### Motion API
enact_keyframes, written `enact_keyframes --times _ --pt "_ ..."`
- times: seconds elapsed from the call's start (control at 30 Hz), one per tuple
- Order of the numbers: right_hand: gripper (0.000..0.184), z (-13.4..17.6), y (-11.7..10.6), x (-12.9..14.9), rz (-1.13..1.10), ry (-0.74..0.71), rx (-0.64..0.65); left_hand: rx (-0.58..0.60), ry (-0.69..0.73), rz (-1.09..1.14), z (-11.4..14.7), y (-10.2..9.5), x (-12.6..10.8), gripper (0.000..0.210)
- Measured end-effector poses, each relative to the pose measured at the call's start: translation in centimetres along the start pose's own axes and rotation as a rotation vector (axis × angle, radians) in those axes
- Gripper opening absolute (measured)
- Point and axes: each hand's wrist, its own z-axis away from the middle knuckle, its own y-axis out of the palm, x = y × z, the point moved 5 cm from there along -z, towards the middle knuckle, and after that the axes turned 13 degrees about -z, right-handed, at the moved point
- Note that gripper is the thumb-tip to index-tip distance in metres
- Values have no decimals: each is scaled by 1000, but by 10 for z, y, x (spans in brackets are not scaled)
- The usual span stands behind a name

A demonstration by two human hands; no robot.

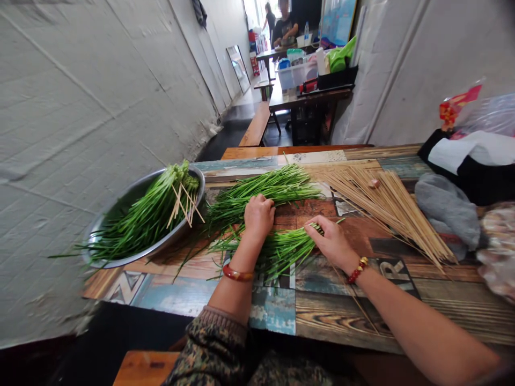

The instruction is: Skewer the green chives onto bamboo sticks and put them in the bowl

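My left hand point(259, 215) is closed, its curled fingers on the green chives between two heaps. The far heap of chives point(277, 185) lies just beyond it. With thumb and fingers together, my right hand point(332, 244) grips the pale ends of the nearer chives point(292, 246), which fan out leftward on the table. A thin skewer point(356, 300) lies on the wood below my right wrist. Farther right is a spread of bamboo skewers point(402, 214) with a small garlic clove point(374, 183) on top. My palms and the undersides of my fingers are hidden.
At the left, a metal basin point(140, 257) by the wall holds chives with several skewers point(177, 206) through them. A grey plastic bag point(446, 209) and a bag of garlic point(499, 246) lie on the right. Another table with a plastic box point(293, 75) stands behind, two people beyond.
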Motion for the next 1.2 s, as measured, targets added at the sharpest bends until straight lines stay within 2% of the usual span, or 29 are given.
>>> enact_keyframes --times 0.17,0.3,0.4,0.53,0.67,0.77,0.87,0.93,1.07,1.2 --pt "18 1 0 -2 1 14 5 -38 31 21 -1 -4 -3 19" --pt "19 1 0 -2 4 9 9 -118 73 347 -1 -7 -11 12" --pt "19 1 -1 1 -8 -13 -5 -63 73 650 0 -5 -20 8" --pt "20 1 -1 2 -33 -11 -23 47 17 871 1 1 -30 6" --pt "20 0 -1 0 -92 -6 -31 99 -6 1006 2 4 -31 32" --pt "20 0 -1 0 -104 -7 -27 119 25 990 3 4 -32 49" --pt "21 0 -2 2 -96 -9 -36 100 80 889 4 0 -35 28" --pt "22 0 -3 3 -93 -10 -42 43 110 823 4 -4 -35 14" --pt "21 1 -5 5 -92 -17 -66 -102 116 681 4 -10 -33 9" --pt "21 1 -5 5 -96 -25 -80 -149 57 446 6 -15 -31 9"
